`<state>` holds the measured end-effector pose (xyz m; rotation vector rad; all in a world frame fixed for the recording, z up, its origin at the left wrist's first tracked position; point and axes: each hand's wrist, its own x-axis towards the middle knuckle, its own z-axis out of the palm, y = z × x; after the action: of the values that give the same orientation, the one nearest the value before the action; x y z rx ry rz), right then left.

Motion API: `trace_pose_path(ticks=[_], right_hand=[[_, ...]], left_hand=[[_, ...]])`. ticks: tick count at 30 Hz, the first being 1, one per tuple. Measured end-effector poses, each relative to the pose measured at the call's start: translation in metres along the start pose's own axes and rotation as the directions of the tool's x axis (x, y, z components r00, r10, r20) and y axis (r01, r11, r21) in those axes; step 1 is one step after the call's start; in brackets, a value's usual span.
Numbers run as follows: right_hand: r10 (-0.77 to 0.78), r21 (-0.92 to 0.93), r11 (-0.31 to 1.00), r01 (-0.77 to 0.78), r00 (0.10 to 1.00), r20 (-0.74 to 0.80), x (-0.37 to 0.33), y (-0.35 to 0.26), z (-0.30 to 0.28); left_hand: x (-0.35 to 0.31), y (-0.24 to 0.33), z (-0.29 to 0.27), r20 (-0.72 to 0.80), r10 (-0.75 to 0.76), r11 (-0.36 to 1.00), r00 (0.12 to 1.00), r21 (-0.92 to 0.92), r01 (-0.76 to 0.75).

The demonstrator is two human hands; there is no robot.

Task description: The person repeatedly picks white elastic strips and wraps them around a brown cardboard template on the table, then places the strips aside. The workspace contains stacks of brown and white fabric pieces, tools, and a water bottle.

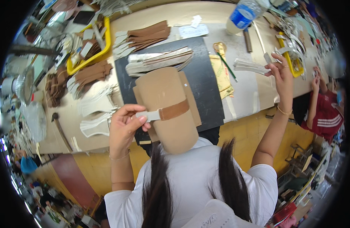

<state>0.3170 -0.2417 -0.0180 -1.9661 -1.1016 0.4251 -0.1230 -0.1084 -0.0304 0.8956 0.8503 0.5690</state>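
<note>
My left hand (126, 123) pinches the pale grey end of a brown strap (175, 110). That strap lies across a tan, rounded block (165, 89) resting on a black board (209, 83). Out to the right, my right hand (280, 72) is raised with a small grey piece (267, 57) between its fingertips. Just beside those fingers is a fanned stack of white strips (249, 66). Beyond the block, a bundle of pale and brown strips (156, 60) lies on the board.
Brown straps with pale ends (148, 35) lie at the back, near a yellow tray (107, 36). A hammer (61, 131) and white shaped pieces (96, 127) are at left. A bottle (241, 17) stands at back right. A green pencil (227, 66) lies nearer; a co-worker's sleeve (327, 123) shows far right.
</note>
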Motion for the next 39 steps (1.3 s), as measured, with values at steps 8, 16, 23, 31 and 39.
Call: trace_pose_path(ticks=[8, 16, 23, 31, 39], right_hand=[[-0.238, 0.347, 0.938, 0.007, 0.741, 0.628, -0.033, -0.156, 0.117], [-0.071, 0.157, 0.982, -0.104, 0.566, 0.821, -0.042, -0.204, 0.158], [-0.219, 0.212, 0.973, 0.089, 0.641, 0.736, -0.046, -0.196, 0.172], [-0.237, 0.198, 0.971, 0.133, 0.639, 0.732, -0.048, -0.196, 0.175], [-0.149, 0.104, 0.989, 0.108, 0.62, 0.77, -0.044, -0.204, 0.171]], left_hand=[[-0.007, 0.002, -0.001, -0.007, 0.068, 0.997, 0.998, -0.048, -0.068], [-0.018, 0.009, 0.001, 0.036, 0.104, 0.99, 0.994, -0.104, -0.1], [-0.022, 0.013, 0.009, -0.006, 0.125, 0.991, 0.992, -0.054, -0.125], [-0.023, 0.012, 0.002, 0.064, 0.131, 0.991, 0.989, -0.012, -0.131], [-0.022, 0.012, 0.004, 0.065, 0.15, 0.988, 0.987, 0.021, -0.151]])
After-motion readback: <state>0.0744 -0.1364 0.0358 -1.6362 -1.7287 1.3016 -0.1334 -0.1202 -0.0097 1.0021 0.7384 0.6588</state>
